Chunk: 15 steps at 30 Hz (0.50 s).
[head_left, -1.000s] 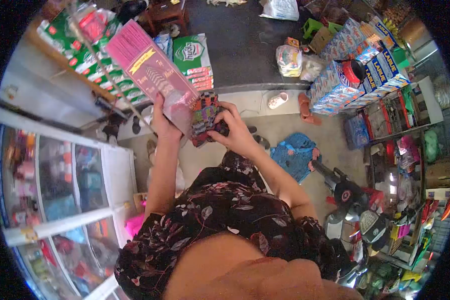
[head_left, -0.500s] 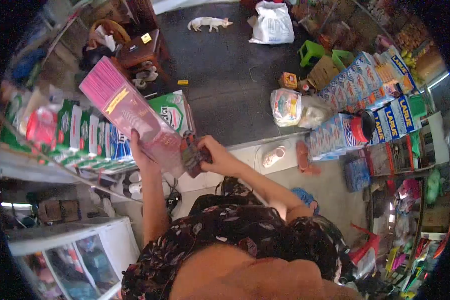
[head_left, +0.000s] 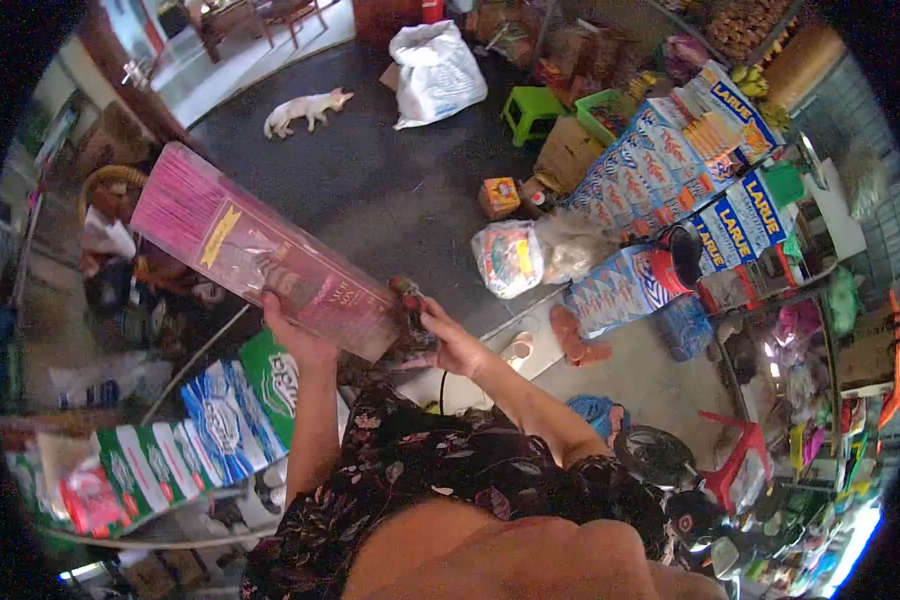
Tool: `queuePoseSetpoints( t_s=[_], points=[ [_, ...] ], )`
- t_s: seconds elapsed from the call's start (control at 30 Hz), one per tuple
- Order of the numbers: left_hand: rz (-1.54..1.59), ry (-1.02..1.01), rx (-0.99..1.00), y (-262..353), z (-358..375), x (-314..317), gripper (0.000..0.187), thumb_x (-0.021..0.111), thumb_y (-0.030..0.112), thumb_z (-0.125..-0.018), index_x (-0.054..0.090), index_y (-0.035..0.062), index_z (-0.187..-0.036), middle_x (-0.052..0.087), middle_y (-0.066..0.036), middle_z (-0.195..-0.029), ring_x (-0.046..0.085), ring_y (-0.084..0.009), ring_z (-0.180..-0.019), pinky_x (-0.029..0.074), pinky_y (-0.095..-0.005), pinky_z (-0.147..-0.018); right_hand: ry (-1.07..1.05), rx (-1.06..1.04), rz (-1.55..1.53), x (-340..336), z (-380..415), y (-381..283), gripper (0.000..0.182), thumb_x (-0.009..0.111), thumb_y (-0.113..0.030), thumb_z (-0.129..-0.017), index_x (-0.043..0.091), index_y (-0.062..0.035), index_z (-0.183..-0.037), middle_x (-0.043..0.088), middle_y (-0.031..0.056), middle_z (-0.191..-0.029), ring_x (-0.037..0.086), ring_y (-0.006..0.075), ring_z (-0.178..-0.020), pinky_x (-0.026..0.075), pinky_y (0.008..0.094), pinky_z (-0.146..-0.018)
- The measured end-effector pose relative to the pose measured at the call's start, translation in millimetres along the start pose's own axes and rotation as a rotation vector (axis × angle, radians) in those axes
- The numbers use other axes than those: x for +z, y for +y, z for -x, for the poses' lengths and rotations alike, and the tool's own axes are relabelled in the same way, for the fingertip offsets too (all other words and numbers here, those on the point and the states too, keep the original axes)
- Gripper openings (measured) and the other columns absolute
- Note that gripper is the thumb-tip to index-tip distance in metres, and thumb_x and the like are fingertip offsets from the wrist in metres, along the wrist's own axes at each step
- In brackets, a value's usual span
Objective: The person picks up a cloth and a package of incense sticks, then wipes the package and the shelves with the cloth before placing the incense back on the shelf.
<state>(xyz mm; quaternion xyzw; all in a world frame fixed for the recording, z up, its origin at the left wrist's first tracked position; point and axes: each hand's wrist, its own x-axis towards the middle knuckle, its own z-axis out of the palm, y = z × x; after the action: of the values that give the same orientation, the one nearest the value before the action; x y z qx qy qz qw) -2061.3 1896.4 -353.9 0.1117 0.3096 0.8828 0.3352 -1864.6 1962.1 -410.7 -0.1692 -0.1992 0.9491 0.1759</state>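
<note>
Left hand [head_left: 295,335] is wrapped around the lower end of a long pink incense pack [head_left: 260,250] — the pack slants up and away to the left from the fingers. Just right of it, the right hand [head_left: 455,345] is closed on a small dark patterned pouch [head_left: 410,305], touching the pack's bottom corner. Further right on the floor: a plastic bag [head_left: 510,258], then stacked blue beer cartons [head_left: 670,170] — well apart from both hands.

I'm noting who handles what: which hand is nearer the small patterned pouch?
Right. The right hand grips the small patterned pouch at the near end of the pink incense pack. The left hand holds that pack from beneath, off the pouch.
</note>
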Motion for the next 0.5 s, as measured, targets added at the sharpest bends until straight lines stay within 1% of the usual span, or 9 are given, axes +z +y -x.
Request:
queuePoseSetpoints(
  t_s=[0.1,0.13,0.2,0.23,0.27,0.3,0.4,0.43,0.5],
  points=[
    [-0.057,-0.039,-0.015,-23,-28,32,0.056,0.045,0.046,-0.091,0.039,0.0078,-0.132,0.049,-0.008,-0.123,0.048,-0.0247,-0.115,0.04,-0.0447,-0.097,0.019,0.002,-0.01,-14,-34,-13,0.062,0.063,-0.023,-0.087,0.029,-0.0174,-0.138,0.042,0.0084,-0.134,0.045,0.0303,-0.121,0.046,0.0602,-0.089],
    [-0.05,-0.051,-0.027,-29,-42,33,0.056,0.045,0.046,-0.091,0.039,0.0078,-0.132,0.049,-0.008,-0.123,0.048,-0.0247,-0.115,0.04,-0.0447,-0.097,0.029,0.008,0.035,-17,-50,-21,0.057,0.064,-0.018,-0.087,0.034,-0.0151,-0.135,0.046,0.0089,-0.128,0.046,0.0296,-0.12,0.047,0.0601,-0.088],
    [-0.061,-0.084,-0.157,-45,-75,25,0.056,0.049,0.041,-0.09,0.039,0.0054,-0.132,0.049,-0.008,-0.123,0.05,-0.0242,-0.114,0.041,-0.0424,-0.096,0.092,0.012,0.033,-22,-75,-38,0.053,0.063,-0.015,-0.087,0.036,-0.0136,-0.132,0.047,0.0088,-0.127,0.047,0.029,-0.119,0.049,0.0594,-0.086],
    [-0.055,-0.098,-0.162,-53,-92,18,0.056,0.049,0.041,-0.09,0.039,0.0054,-0.132,0.049,-0.008,-0.123,0.05,-0.0242,-0.114,0.041,-0.0424,-0.096,0.146,0.027,0.025,-22,-87,-44,0.05,0.063,-0.013,-0.087,0.038,-0.0121,-0.13,0.048,0.0088,-0.126,0.048,0.0283,-0.118,0.05,0.0586,-0.085],
    [-0.107,-0.153,-0.144,-60,-111,13,0.055,0.051,0.037,-0.089,0.038,0.0049,-0.131,0.049,-0.009,-0.123,0.05,-0.0241,-0.113,0.042,-0.0417,-0.096,0.198,0.049,0.023,-23,-99,-54,0.042,0.063,-0.009,-0.086,0.045,-0.0076,-0.123,0.054,0.0088,-0.116,0.055,0.0275,-0.109,0.053,0.0509,-0.083],
    [-0.165,-0.208,-0.132,-63,-129,7,0.054,0.053,0.034,-0.088,0.038,0.0044,-0.131,0.05,-0.01,-0.123,0.051,-0.024,-0.112,0.042,-0.041,-0.095,0.205,0.034,0.009,-25,-111,-60,0.042,0.063,-0.009,-0.086,0.045,-0.0076,-0.123,0.054,0.0088,-0.116,0.055,0.0275,-0.109,0.053,0.0509,-0.083],
    [-0.225,-0.192,-0.164,-62,-174,36,0.053,0.054,0.027,-0.086,0.038,0.0037,-0.13,0.051,-0.01,-0.122,0.053,-0.0244,-0.109,0.044,-0.0396,-0.094,0.198,-0.003,0.12,-26,-151,-89,0.037,0.067,-0.009,-0.083,0.052,-0.001,-0.115,0.062,0.0074,-0.099,0.062,0.0222,-0.092,0.054,0.0377,-0.077],
    [-0.217,-0.206,-0.174,-62,-192,44,0.053,0.054,0.027,-0.086,0.038,0.0037,-0.13,0.051,-0.01,-0.122,0.053,-0.0244,-0.109,0.044,-0.0396,-0.094,0.208,-0.019,0.122,-19,-161,-103,0.037,0.067,-0.009,-0.083,0.052,-0.001,-0.115,0.062,0.0074,-0.099,0.062,0.0222,-0.092,0.054,0.0377,-0.077],
    [-0.213,-0.263,-0.22,-63,-225,57,0.049,0.055,0.023,-0.084,0.043,0.0026,-0.127,0.053,-0.01,-0.119,0.054,-0.0242,-0.108,0.044,-0.0391,-0.094,0.264,-0.048,0.283,-7,-180,-128,0.037,0.067,-0.006,-0.083,0.052,0.0008,-0.117,0.063,0.0083,-0.106,0.061,0.0197,-0.097,0.05,0.035,-0.085]
  ],
)
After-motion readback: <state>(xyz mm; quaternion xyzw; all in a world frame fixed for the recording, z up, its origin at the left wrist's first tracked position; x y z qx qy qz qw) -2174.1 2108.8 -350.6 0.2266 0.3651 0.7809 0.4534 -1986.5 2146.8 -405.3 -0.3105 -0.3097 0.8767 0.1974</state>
